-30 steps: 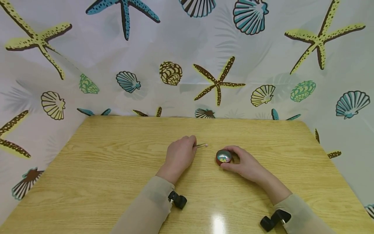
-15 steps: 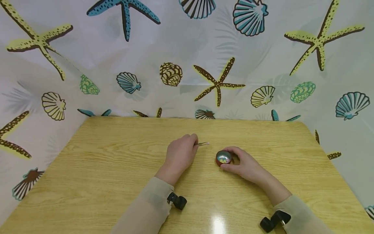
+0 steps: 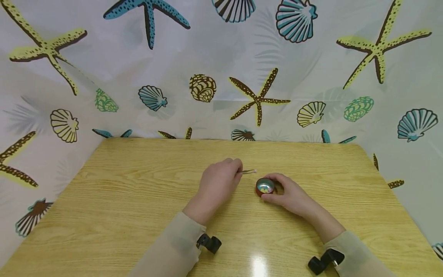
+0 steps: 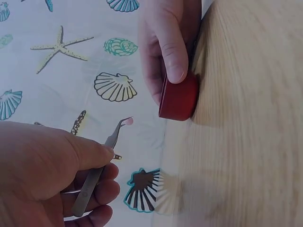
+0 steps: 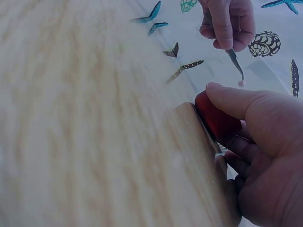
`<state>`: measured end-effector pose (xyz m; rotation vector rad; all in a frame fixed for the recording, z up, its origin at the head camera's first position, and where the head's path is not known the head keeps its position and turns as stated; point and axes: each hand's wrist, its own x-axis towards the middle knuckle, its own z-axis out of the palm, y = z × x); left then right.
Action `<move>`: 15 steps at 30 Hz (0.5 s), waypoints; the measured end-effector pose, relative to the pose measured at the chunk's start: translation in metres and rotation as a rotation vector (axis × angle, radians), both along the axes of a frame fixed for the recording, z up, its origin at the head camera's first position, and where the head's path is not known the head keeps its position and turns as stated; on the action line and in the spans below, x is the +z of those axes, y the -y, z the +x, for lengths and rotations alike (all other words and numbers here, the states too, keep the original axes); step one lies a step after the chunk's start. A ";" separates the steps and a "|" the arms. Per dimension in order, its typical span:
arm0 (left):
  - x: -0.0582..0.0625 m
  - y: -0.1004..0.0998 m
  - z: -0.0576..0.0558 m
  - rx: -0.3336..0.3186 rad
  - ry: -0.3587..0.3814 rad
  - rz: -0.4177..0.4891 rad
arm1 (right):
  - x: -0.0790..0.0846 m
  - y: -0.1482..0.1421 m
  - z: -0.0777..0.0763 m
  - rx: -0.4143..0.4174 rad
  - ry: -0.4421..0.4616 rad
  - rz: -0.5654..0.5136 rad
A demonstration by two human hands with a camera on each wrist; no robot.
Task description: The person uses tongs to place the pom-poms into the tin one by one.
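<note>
My left hand [image 3: 220,180] pinches a pair of bent-tip metal tweezers [image 4: 97,171] between thumb and fingers. At the tweezer tips is a small pale pink bead [image 4: 129,121], held above the table and just left of a small round container [image 3: 260,191]. That container is red outside and silvery inside, with several yellow, blue and pink bits [image 3: 265,190] at its bottom. It stands upright on the table, and my right hand [image 3: 292,194] grips its right side, thumb in front and fingers behind. In the right wrist view the thumb lies along the red wall.
A light wood-grain table [image 3: 138,192] lies under both hands. White cloth [image 3: 173,57] printed with shells and starfish hangs along its back and sides. Black camera mounts [image 3: 209,243] sit on both wrists over beige sleeves [image 3: 169,246].
My left hand has moved right with the tweezers and the pink bead, closer to the red container. The right hand and the container have stayed in place.
</note>
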<state>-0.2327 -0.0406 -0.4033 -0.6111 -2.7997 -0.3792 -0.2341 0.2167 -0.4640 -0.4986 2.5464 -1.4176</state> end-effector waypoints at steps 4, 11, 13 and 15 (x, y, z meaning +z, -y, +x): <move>0.000 -0.005 0.005 -0.034 0.025 -0.010 | 0.001 0.000 0.000 0.004 -0.002 -0.004; -0.007 -0.011 0.009 -0.066 0.029 -0.032 | 0.001 0.001 0.000 -0.009 -0.004 0.009; -0.010 -0.012 0.009 -0.072 0.023 -0.039 | 0.001 0.001 0.000 -0.009 -0.002 0.010; -0.011 -0.013 0.011 -0.081 0.015 -0.042 | 0.001 0.001 0.000 -0.008 -0.004 0.008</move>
